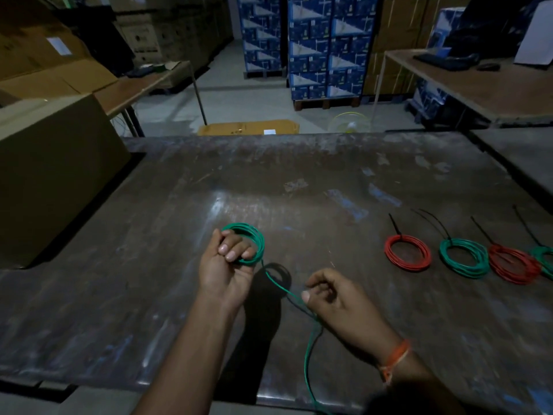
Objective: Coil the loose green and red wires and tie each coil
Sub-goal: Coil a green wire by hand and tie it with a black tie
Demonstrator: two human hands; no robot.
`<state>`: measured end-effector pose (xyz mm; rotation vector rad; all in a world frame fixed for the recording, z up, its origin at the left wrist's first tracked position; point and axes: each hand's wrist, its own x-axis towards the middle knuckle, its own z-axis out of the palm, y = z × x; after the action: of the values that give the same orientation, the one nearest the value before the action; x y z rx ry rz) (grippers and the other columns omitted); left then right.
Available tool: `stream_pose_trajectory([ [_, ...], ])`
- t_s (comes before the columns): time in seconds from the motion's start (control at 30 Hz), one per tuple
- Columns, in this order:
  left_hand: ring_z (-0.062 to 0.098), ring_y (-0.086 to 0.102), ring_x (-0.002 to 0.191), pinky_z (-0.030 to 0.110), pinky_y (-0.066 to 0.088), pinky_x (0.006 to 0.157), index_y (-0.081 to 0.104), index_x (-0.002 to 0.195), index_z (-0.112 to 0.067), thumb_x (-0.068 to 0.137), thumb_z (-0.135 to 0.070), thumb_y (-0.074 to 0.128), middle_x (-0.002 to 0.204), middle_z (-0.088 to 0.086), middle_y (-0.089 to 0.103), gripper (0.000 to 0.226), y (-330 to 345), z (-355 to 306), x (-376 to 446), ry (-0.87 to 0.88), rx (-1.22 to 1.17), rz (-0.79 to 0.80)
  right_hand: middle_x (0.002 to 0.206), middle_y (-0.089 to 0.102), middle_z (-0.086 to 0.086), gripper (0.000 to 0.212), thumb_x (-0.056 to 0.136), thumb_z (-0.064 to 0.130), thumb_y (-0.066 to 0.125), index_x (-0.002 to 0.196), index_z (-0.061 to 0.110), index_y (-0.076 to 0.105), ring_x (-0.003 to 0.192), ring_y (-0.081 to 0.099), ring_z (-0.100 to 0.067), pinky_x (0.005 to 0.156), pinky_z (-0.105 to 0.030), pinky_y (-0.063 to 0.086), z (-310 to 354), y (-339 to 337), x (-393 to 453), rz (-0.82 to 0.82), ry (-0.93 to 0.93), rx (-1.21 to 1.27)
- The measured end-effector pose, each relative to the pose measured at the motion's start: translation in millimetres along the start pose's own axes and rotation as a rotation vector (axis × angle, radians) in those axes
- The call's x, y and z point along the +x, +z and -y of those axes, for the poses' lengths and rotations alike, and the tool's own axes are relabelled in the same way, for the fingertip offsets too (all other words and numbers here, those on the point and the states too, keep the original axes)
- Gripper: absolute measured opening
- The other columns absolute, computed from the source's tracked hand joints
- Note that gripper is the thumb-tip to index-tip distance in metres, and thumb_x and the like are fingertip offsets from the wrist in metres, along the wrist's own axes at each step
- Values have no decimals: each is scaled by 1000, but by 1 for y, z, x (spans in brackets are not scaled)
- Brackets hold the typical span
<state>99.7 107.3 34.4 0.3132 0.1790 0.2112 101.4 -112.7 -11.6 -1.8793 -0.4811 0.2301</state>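
Observation:
My left hand (pixel 226 266) grips a small green wire coil (pixel 253 239) above the dark metal table (pixel 299 181), fingers curled through its loops. A loose green strand (pixel 278 284) runs from the coil down to my right hand (pixel 335 298), which pinches it between thumb and fingers. Past that hand the strand (pixel 308 360) trails over the table's near edge. At the right lie tied coils with black ties: a red coil (pixel 407 253), a green coil (pixel 463 257), another red coil (pixel 514 265) and a green coil (pixel 546 259) cut off by the frame edge.
A large cardboard box (pixel 54 181) stands at the table's left side. Behind are side tables (pixel 478 82), stacked blue cartons (pixel 323 46), a flat carton on the floor (pixel 248 127) and a yellowish wire hoop (pixel 350 122).

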Motion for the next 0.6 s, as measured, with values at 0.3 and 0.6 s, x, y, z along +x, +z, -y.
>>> stream_pose_trajectory([
  [0.3, 2, 31, 39, 18, 30, 44, 47, 81, -20, 107, -32, 35, 49, -10, 34, 31, 4, -40, 19, 137, 243, -36, 72, 67, 4, 13, 99, 17, 59, 92, 24, 66, 57, 60, -2, 59, -20, 47, 40, 47, 9, 115, -47, -107],
  [0.6, 2, 32, 40, 17, 31, 46, 44, 79, -21, 108, -33, 34, 51, -12, 36, 32, -21, -99, 39, 267, 159, -36, 74, 69, -6, 8, 92, 23, 65, 94, 30, 67, 66, 69, -17, 64, -39, 56, 47, 65, 23, -81, -31, 38],
])
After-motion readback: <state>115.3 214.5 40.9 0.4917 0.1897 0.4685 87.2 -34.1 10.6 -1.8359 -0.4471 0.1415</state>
